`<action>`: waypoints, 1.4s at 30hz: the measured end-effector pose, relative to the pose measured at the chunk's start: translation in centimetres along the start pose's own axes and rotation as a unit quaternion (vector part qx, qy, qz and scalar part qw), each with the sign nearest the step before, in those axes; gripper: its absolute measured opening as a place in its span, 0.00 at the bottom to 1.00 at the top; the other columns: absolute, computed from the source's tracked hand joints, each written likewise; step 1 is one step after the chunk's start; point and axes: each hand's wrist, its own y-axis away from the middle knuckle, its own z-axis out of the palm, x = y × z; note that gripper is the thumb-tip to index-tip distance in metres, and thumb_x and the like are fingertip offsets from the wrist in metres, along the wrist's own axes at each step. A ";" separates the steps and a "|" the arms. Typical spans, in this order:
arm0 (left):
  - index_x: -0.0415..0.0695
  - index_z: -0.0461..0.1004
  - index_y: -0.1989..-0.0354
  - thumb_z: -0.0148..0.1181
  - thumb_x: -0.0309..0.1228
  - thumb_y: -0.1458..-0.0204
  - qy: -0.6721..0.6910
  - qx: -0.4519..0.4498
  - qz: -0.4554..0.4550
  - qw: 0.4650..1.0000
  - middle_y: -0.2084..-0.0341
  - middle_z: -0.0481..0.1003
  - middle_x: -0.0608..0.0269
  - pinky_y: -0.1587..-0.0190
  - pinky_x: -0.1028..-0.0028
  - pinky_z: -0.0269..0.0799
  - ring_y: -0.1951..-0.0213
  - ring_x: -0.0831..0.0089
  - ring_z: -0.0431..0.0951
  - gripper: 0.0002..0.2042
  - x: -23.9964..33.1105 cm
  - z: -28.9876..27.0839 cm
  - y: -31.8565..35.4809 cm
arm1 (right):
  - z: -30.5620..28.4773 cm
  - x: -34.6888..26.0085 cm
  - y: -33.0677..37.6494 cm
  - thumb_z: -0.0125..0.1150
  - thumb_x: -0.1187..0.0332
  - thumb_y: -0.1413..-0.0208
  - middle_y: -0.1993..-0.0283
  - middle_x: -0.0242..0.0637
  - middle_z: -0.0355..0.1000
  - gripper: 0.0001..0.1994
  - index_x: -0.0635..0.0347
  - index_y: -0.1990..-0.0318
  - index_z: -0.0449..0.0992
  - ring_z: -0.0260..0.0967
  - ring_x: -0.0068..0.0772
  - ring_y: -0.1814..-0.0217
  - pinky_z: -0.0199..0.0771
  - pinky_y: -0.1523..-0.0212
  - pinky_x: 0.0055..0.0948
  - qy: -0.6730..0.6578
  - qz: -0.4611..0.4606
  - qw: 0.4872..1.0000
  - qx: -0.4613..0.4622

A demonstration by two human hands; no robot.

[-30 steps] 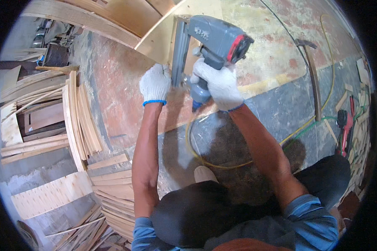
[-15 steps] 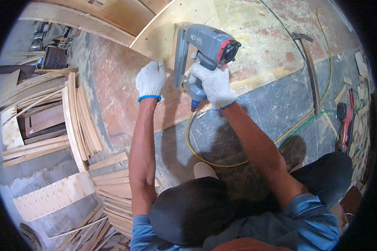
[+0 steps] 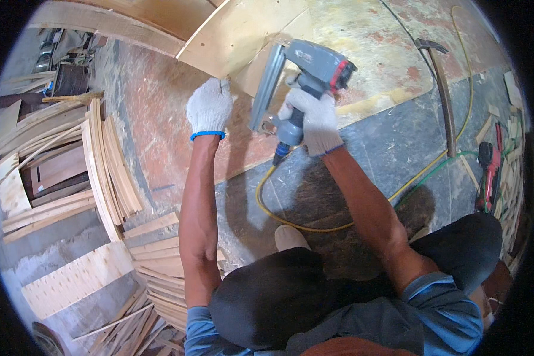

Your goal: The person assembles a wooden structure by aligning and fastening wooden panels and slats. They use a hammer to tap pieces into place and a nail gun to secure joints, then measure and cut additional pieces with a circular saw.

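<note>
Gripping the heavy, rigid nail gun (image 3: pixel 305 77) by its handle, your right hand (image 3: pixel 311 121) stays clamped; left hand (image 3: pixel 209 107) presses the stiff plywood panel (image 3: pixel 237 32).

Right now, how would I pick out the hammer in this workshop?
Start at the grey nail gun in the right hand, then look right across the floor. The hammer lies there alone beside the yellow hose: a long dark handle with a clawed metal head at the far end.

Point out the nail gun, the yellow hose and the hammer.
nail gun (image 3: pixel 314 62): head view, on its grey body.
yellow hose (image 3: pixel 302 226): head view, on the loop lying on the floor.
hammer (image 3: pixel 442 101): head view, on the handle.
</note>
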 end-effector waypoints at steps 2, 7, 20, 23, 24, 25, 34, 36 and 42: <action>0.40 0.77 0.71 0.44 0.45 0.38 -0.001 0.002 0.008 1.000 0.68 0.77 0.41 0.58 0.47 0.70 0.62 0.41 0.77 0.22 0.1 0.1 -0.4 | 0.7 0.8 -0.5 0.61 0.76 0.51 0.75 0.35 0.72 0.11 0.64 0.59 0.72 0.72 0.28 0.77 0.73 0.74 0.28 0.028 -0.001 1.000 0.010; 0.40 0.77 0.70 0.44 0.45 0.38 -0.001 -0.007 -0.001 1.000 0.68 0.77 0.40 0.57 0.47 0.70 0.62 0.41 0.77 0.22 0.1 -0.1 0.0 | -0.4 0.4 -1.0 0.59 0.76 0.48 0.75 0.32 0.69 0.12 0.64 0.55 0.72 0.71 0.29 0.77 0.75 0.73 0.30 0.006 0.023 1.000 -0.016; 0.45 0.78 0.67 0.47 0.44 0.40 0.071 0.024 -0.001 0.997 0.68 0.80 0.47 0.60 0.50 0.74 0.63 0.47 0.80 0.17 0.2 0.7 -0.1 | 0.9 -5.0 2.1 0.65 0.70 0.49 0.67 0.34 0.77 0.14 0.60 0.54 0.75 0.76 0.30 0.68 0.77 0.66 0.29 0.440 -0.181 0.873 -0.105; 0.45 0.78 0.66 0.48 0.42 0.42 0.102 0.048 -0.011 0.994 0.68 0.80 0.48 0.60 0.50 0.74 0.63 0.48 0.80 0.15 -0.1 1.0 0.4 | 1.1 -6.0 1.3 0.73 0.60 0.56 0.54 0.42 0.78 0.28 0.60 0.46 0.74 0.78 0.41 0.54 0.77 0.51 0.37 0.575 -0.331 0.713 -0.227; 0.46 0.79 0.66 0.48 0.41 0.42 0.102 0.039 -0.012 0.994 0.68 0.80 0.48 0.60 0.50 0.74 0.64 0.48 0.81 0.15 -0.1 0.9 0.6 | 1.5 -6.3 0.9 0.75 0.59 0.60 0.53 0.45 0.78 0.32 0.60 0.44 0.74 0.78 0.44 0.53 0.76 0.50 0.38 0.561 -0.266 0.744 -0.249; 0.46 0.79 0.66 0.49 0.41 0.43 0.102 0.030 -0.012 0.994 0.68 0.80 0.49 0.60 0.51 0.74 0.64 0.48 0.81 0.14 -0.1 0.8 0.7 | 1.9 -6.7 0.6 0.75 0.60 0.62 0.53 0.46 0.78 0.33 0.60 0.44 0.74 0.78 0.46 0.53 0.76 0.50 0.38 0.562 -0.258 0.744 -0.253; 0.46 0.79 0.66 0.51 0.36 0.45 0.083 0.031 -0.004 0.996 0.70 0.80 0.48 0.63 0.53 0.76 0.66 0.48 0.81 0.11 0.2 0.5 0.5 | 3.2 -7.9 -0.3 0.76 0.61 0.62 0.57 0.46 0.79 0.33 0.65 0.46 0.75 0.79 0.42 0.55 0.76 0.54 0.36 0.641 -0.355 0.630 -0.258; 0.45 0.79 0.66 0.52 0.36 0.45 0.085 0.029 0.001 0.996 0.70 0.80 0.48 0.63 0.53 0.76 0.65 0.48 0.82 0.11 0.1 0.6 0.4 | 2.7 -7.7 -0.4 0.75 0.58 0.64 0.54 0.48 0.78 0.36 0.61 0.43 0.74 0.78 0.49 0.54 0.77 0.54 0.39 0.613 -0.370 0.640 -0.281; 0.46 0.79 0.65 0.52 0.35 0.45 0.079 0.022 0.006 0.997 0.70 0.80 0.48 0.63 0.52 0.76 0.65 0.48 0.82 0.10 -0.5 0.8 0.6 | 3.7 -7.5 -0.6 0.73 0.60 0.64 0.54 0.48 0.78 0.34 0.59 0.44 0.75 0.78 0.49 0.55 0.78 0.55 0.40 0.618 -0.429 0.597 -0.279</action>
